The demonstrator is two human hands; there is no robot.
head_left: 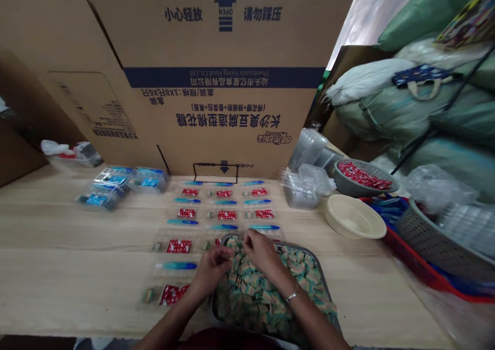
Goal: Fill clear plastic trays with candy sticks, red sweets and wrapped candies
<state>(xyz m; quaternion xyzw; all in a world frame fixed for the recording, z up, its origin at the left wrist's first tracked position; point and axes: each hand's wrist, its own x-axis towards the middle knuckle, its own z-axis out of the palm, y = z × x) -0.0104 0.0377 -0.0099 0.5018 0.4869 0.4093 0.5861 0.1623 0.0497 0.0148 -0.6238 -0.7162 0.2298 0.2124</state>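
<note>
My left hand point(212, 270) and my right hand point(263, 252) sit close together over a metal tray point(316, 272), their fingertips pinched at the top of its heap of small green-and-tan packets point(247, 293). Whether the fingers grip a packet is hidden. To the left and ahead of my hands lie clear plastic insert trays point(174, 283) in rows on the table. Their cavities hold red packets point(179, 246), blue-and-white sticks point(176, 265) and small tan packets point(157, 246). The nearest red packet point(174, 294) lies just left of my left forearm.
A wooden table point(58, 226) runs across the view, with a large printed cardboard sheet point(224, 107) standing behind it. Filled plastic trays point(104, 187) sit back left. On the right are stacked clear trays point(301, 187), a grey basket of red packets point(365, 177), a cream bowl point(353, 216) and green sacks point(402, 113).
</note>
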